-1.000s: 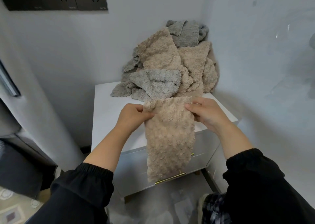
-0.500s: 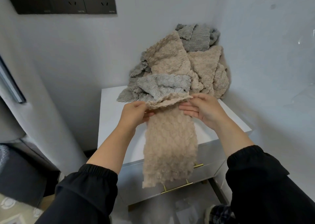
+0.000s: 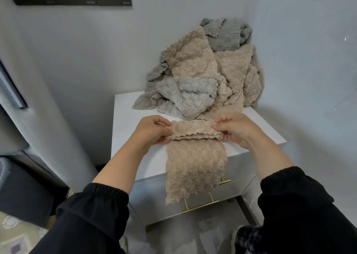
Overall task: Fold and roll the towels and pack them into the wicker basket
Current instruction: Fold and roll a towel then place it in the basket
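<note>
View from a head-worn camera looking down at a person's two hands working at a white table (image 3: 127, 118) set in a corner. At 9 o'clock of the work, the left hand (image 3: 152, 131) has its grip pinched on the left end of a narrow band of cloth, thumb on top and fingers curled beneath. This band is the top end of a beige towel (image 3: 195, 166), folded into a long strip. A second ago the strip was held up flat by its top edge. Now that end has been turned over onto itself in layers and lies on the table top, while the rest hangs over the front edge toward 6 o'clock, in front of the drawers. At 12 o'clock, behind the hands, a loose pile of towels (image 3: 202, 70), beige and grey, leans into the corner, unfolded. At 3 o'clock the right hand (image 3: 238, 131) mirrors the left, its grip pinching the right end of the band. The rolling appears to have only just started, with most of the strip still to wind. The wicker basket is not in view.
</note>
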The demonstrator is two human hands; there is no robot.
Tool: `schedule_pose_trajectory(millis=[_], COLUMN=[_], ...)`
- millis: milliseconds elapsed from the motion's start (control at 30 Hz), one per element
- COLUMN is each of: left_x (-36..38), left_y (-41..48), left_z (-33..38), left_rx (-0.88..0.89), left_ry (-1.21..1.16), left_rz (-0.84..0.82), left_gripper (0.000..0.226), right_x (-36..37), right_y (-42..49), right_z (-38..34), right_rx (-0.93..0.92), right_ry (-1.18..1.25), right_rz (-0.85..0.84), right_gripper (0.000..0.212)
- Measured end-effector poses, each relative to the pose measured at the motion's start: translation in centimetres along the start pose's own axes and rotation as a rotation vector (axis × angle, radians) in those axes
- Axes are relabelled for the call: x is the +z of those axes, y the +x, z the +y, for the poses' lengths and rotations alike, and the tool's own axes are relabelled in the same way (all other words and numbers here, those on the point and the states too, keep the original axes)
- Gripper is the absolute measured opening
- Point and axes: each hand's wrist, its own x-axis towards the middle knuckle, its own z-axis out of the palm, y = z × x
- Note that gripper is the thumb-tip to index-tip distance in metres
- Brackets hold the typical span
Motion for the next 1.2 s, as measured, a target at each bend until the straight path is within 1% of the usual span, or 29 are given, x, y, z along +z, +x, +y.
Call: schedule_pose_trajectory(millis=[67,133,267,333,400,433,467,500,533,567,600,633,667,700,733,767,800,867,900,933,1000,1100,1133,1200], left_x=[0.0,0.0,0.3,0.4,0.5,0.5,0.6,0.6,0.6,0.6,0.5,0.5,0.4,0.3,0.3,0.2,0.2,0.2,0.3,0.4,0.6,0.9,1.0,1.1], left_y=[0.0,0.0,-0.1,-0.1,-0.1,-0.1,-0.1,-0.1,0.0,0.0,0.1,0.1,0.1,0.2,0.2,0.3,0.4,0.6,0.7,0.9,1.0,1.0,1.0,1.0], left_z=[-0.2,-0.5,-0.8,-0.7,-0.6,-0.6,-0.5,-0.5,-0.4,-0.3,-0.3,-0.3,-0.3,-0.3,-0.3,-0.2,-0.1,0.2,0.4,0.5,0.5,0.5,0.5,0.2], left_rx=[0.023,0.063,0.138,0.156,0.161,0.164,0.167,0.168,0.168,0.165,0.159,0.15,0.143,0.14,0.144,0.151,0.166,0.225,0.272,0.327,0.419,0.504,0.532,0.564], left_ry=[0.089,0.199,0.389,0.429,0.479,0.515,0.554,0.586,0.601,0.599,0.592,0.587,0.584,0.576,0.565,0.559,0.566,0.601,0.61,0.613,0.599,0.567,0.576,0.636], left_rz=[-0.012,-0.015,0.014,0.009,-0.014,-0.031,-0.049,-0.067,-0.087,-0.107,-0.122,-0.126,-0.119,-0.101,-0.077,-0.054,-0.031,0.025,0.063,0.109,0.199,0.28,0.299,0.318], left_gripper=[0.023,0.022,0.021,0.023,0.035,0.044,0.052,0.058,0.059,0.054,0.046,0.038,0.031,0.027,0.026,0.026,0.026,0.027,0.026,0.025,0.025,0.026,0.026,0.033], right_x=[-0.2,-0.2,0.3,0.4,0.4,0.5,0.4,0.4,0.3,0.3,0.2,0.1,0.0,-0.1,-0.3,-0.3,-0.4,-0.7,-0.6,-0.5,-0.2,0.5,0.6,0.8], right_y=[0.0,0.0,0.4,0.6,0.6,0.6,0.5,0.6,0.5,0.4,0.5,0.5,0.4,0.6,0.7,0.6,0.6,0.9,0.8,0.9,1.0,1.2,1.3,1.5], right_z=[0.3,0.7,1.7,2.1,2.2,2.1,2.0,1.9,1.7,1.5,1.3,1.2,1.1,1.0,1.0,0.8,0.8,0.9,0.7,0.6,0.2,-0.3,-0.2,0.4], right_rx=[-0.019,-0.066,-0.197,-0.226,-0.236,-0.224,-0.202,-0.178,-0.154,-0.133,-0.12,-0.108,-0.106,-0.102,-0.098,-0.096,-0.082,-0.038,-0.05,-0.089,-0.193,-0.331,-0.363,-0.419], right_ry=[-0.093,-0.211,-0.548,-0.601,-0.643,-0.669,-0.681,-0.696,-0.709,-0.713,-0.703,-0.682,-0.66,-0.639,-0.632,-0.602,-0.55,-0.406,-0.358,-0.323,-0.245,-0.201,-0.221,-0.31], right_rz=[0.029,0.094,0.165,0.178,0.189,0.189,0.175,0.15,0.117,0.075,0.042,0.023,0.01,0.006,0.015,0.032,0.049,0.063,0.072,0.09,0.128,0.203,0.229,0.278], right_gripper=[0.019,0.019,0.023,0.021,0.017,0.022,0.032,0.044,0.052,0.054,0.046,0.027,0.017,0.027,0.027,0.021,0.025,0.045,0.05,0.048,0.037,0.023,0.022,0.029])
